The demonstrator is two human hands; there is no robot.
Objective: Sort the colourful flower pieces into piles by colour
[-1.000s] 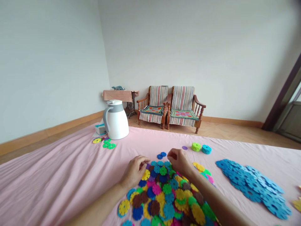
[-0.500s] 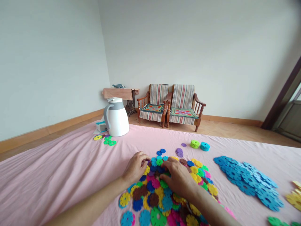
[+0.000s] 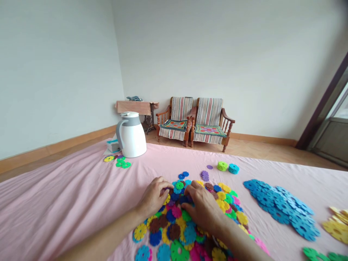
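Observation:
A loose pile of notched plastic snowflake discs (image 3: 169,232) in many colours lies on the pink cloth in front of me. At the pile's upper left edge is my left hand (image 3: 154,195), its fingers curled toward the thumb. A bit of purple shows by those fingertips, but I cannot make out what is in the grip. My right hand (image 3: 203,206) rests over the middle of the pile, fingers bent and thumb apart, with dark blue discs (image 3: 185,199) showing in the gap. Its palm hides some discs beneath.
A white and grey jug (image 3: 133,137) stands at the back left, near green discs (image 3: 123,164). Lime (image 3: 222,166) and turquoise (image 3: 233,169) disc stacks stand behind the pile. A blue disc heap (image 3: 282,206) and yellow discs (image 3: 337,228) lie right. Two wooden armchairs (image 3: 210,125) stand beyond.
The view has shifted slightly, so most things sit a little further left. My right hand has moved slightly over the discs, and the left stays near the pile's edge.

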